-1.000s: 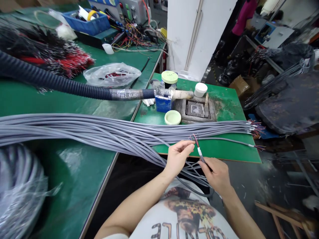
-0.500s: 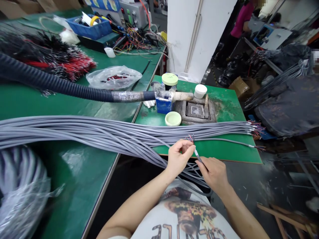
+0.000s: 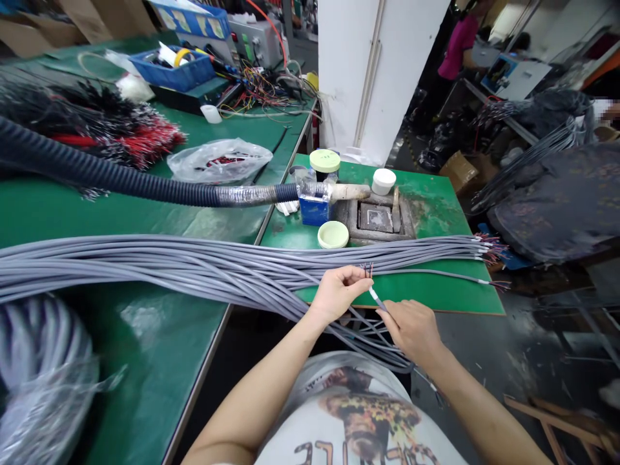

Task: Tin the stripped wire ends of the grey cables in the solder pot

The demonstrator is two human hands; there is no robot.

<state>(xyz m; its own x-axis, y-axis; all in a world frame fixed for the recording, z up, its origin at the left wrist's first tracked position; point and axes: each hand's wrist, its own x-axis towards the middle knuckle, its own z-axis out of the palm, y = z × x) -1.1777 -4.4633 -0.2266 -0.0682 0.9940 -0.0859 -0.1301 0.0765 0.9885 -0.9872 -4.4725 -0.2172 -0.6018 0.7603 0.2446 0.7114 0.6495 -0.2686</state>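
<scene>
While pinching a few fine coloured wires (image 3: 369, 270) at the stripped end of one grey cable (image 3: 378, 302), left hand (image 3: 336, 296) closed thumb to forefinger; right hand (image 3: 411, 330) just beside it, fingers (image 3: 394, 318) curled round the same cable behind its white tip. Cable end over the front edge of a small green bench (image 3: 426, 294) — the rest of it running down into loops below the bench. Across both benches, a long bundle of grey cables (image 3: 145, 271), too many to count, with stripped ends fanned out at the right.

On the small bench: two lidded jars (image 3: 324, 161) (image 3: 383, 181), one loose pale green lid (image 3: 333, 234), one blue box (image 3: 314, 210), one square metal pot (image 3: 375, 217) in a grey block. Upper left, on a long green bench (image 3: 121, 219): one ribbed black hose (image 3: 97, 174), one plastic bag (image 3: 219, 161), a heap of red-and-black wires (image 3: 106, 129), one blue tray (image 3: 172, 77). Lower left, one plastic-wrapped coil (image 3: 43, 381). Upper right, beyond a white pillar (image 3: 382, 71), one co-worker in a pink shirt (image 3: 453, 55) — and one cardboard box (image 3: 458, 171) on the floor.
</scene>
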